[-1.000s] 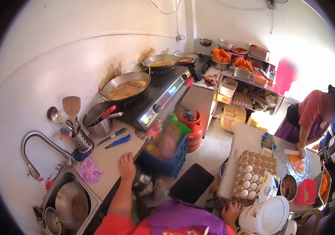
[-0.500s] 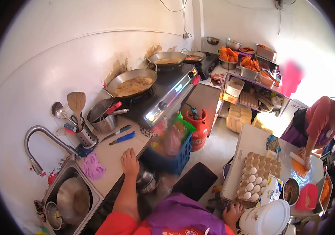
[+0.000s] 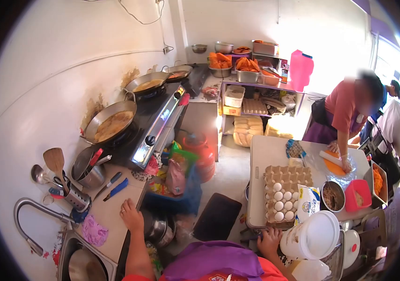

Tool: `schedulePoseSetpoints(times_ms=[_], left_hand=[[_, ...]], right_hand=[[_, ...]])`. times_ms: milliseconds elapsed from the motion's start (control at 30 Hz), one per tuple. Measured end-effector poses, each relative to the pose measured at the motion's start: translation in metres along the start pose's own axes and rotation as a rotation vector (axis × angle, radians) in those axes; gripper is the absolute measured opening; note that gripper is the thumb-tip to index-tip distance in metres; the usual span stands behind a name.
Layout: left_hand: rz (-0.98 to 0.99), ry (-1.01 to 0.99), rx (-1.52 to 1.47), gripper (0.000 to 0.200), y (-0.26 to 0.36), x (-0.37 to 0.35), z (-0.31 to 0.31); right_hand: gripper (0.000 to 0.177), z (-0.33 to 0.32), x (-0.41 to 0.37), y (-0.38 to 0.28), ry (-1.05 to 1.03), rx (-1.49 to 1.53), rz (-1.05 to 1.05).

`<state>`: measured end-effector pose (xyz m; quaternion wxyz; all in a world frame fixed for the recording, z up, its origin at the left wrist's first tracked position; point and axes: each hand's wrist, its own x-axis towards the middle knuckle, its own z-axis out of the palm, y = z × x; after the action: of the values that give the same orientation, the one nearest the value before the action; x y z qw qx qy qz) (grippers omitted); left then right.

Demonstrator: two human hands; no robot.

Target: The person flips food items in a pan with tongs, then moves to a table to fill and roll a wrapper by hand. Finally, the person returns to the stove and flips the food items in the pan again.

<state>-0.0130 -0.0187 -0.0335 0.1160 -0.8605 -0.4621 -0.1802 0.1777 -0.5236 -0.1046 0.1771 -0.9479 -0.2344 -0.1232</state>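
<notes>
1. The left hand (image 3: pixel 132 218) rests on the edge of a pale counter (image 3: pixel 112 213), fingers nearly straight, holding nothing visible.
2. The right hand (image 3: pixel 269 240) is at the near edge of a white counter (image 3: pixel 260 161); whether its fingers grip that edge cannot be told.
3. Just beyond the left fingers lie two knives (image 3: pixel 118 188); to their left, a crumpled purple bag (image 3: pixel 94 232) and a metal sink (image 3: pixel 70 238).
4. Just beyond the right fingers sits a partly filled egg carton (image 3: pixel 275 174); a white tub (image 3: pixel 305 240) stands beside them.
5. Between the hands, farther out, the floor (image 3: pixel 230 171) holds a dark mat (image 3: pixel 217 217) and blue crate (image 3: pixel 191 189).
6. Well beyond the left fingers, wide pans (image 3: pixel 107 111) sit on a black stove (image 3: pixel 155 124) against a stained wall (image 3: pixel 45 117).
7. Well beyond the right fingers, a co-worker (image 3: pixel 342 105) leans over the white counter.
</notes>
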Motion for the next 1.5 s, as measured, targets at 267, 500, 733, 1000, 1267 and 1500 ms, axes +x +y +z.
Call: schedulePoseSetpoints(times_ms=[267, 500, 733, 1000, 1267, 1500], left_hand=[[0.0, -0.02, 0.017, 0.078, 0.0, 0.0, 0.002], [-0.009, -0.003, -0.009, 0.077, 0.001, -0.001, -0.001], [0.042, -0.11, 0.054, 0.078, 0.003, 0.009, -0.015], [0.168, -0.098, 0.1, 0.082, -0.015, 0.02, -0.01], [0.18, -0.131, 0.057, 0.081, -0.015, 0.022, -0.011], [0.154, -0.181, 0.075, 0.084, -0.015, 0.024, -0.004]], right_hand=[[0.034, 0.002, -0.001, 0.002, 0.027, 0.016, -0.015], [0.045, -0.005, 0.004, -0.006, 0.004, 0.018, 0.034], [0.043, -0.004, 0.003, -0.003, -0.007, -0.004, 0.003], [0.039, -0.003, 0.003, -0.004, -0.049, 0.004, 0.038], [0.035, 0.0, 0.001, -0.003, -0.008, -0.019, 0.005], [0.038, 0.002, 0.003, 0.0, -0.028, -0.017, -0.002]])
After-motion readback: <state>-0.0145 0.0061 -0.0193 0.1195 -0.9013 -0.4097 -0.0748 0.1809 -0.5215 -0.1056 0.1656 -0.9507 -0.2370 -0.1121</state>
